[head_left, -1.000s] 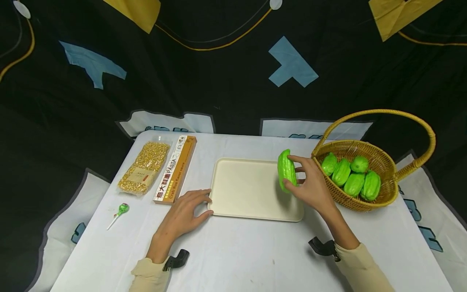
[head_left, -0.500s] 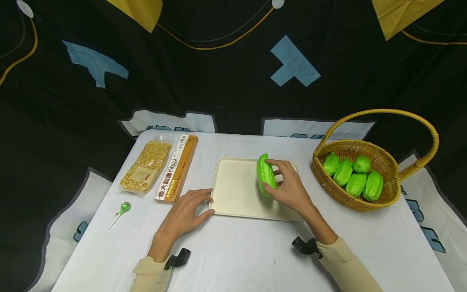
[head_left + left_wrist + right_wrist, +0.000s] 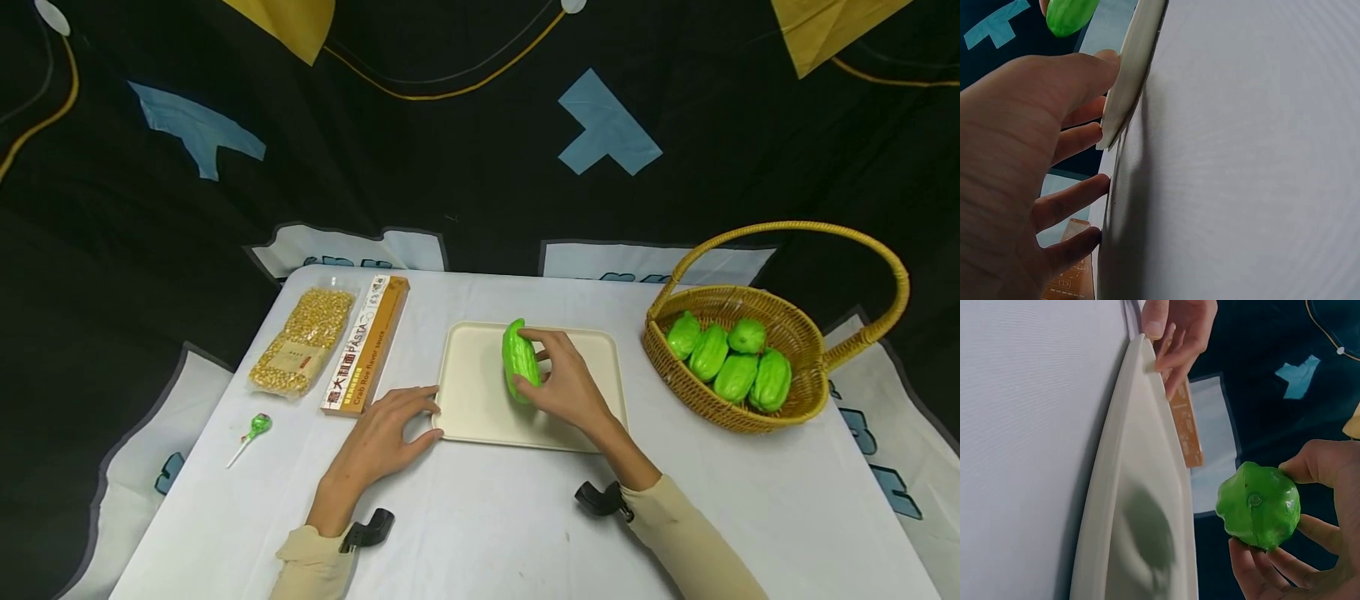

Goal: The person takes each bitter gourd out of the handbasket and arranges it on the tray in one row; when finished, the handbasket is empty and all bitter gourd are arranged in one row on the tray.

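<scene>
A shiny bright green ribbed gourd (image 3: pixel 520 361) hangs over the cream tray (image 3: pixel 472 392), held by my right hand (image 3: pixel 562 379) between the thumb and fingers. In the right wrist view the gourd (image 3: pixel 1259 506) shows its lobed end toward the camera, and its shadow falls on the tray floor. My left hand (image 3: pixel 386 437) rests at the near left corner of the tray, fingers spread. In the left wrist view its thumb (image 3: pixel 1109 62) touches the tray's outer wall (image 3: pixel 1132 75). Two fingertips lie at the tray's end; the others are spread apart beyond it.
A wicker basket (image 3: pixel 675 392) with a tall handle stands at the right, holding several similar green gourds (image 3: pixel 737 377). Left of the tray lie a pasta box (image 3: pixel 367 346), a bag of corn kernels (image 3: pixel 303 342) and a green lollipop (image 3: pixel 258 425). A dark curtain hangs behind the table.
My right hand has carried the gourd leftward from the tray's right edge to over its middle. The left hand stays at the tray's corner.
</scene>
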`<control>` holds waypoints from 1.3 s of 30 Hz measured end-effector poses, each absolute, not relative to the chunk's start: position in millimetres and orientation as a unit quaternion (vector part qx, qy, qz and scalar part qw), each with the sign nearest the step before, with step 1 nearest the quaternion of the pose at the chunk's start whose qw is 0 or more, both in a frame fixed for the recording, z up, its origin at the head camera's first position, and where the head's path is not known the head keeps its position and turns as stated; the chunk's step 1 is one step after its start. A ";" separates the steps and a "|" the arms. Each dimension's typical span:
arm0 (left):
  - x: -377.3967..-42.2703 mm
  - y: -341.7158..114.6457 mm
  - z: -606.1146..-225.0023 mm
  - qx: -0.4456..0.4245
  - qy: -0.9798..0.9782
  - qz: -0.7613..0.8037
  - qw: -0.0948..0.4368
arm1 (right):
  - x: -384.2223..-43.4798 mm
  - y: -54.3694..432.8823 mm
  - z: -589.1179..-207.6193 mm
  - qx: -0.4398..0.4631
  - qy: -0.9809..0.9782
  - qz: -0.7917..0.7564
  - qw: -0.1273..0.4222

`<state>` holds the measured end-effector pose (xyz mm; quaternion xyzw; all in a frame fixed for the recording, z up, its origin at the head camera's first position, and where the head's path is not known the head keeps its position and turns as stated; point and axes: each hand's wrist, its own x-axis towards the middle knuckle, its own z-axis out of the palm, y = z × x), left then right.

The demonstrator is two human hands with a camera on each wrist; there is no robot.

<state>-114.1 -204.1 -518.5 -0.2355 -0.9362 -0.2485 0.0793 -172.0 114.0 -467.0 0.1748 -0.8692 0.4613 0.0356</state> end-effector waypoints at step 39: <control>-113.8 -204.0 -516.2 -0.236 -0.936 -0.252 0.064 | -203.6 45.1 -497.0 0.185 -0.869 0.459 0.006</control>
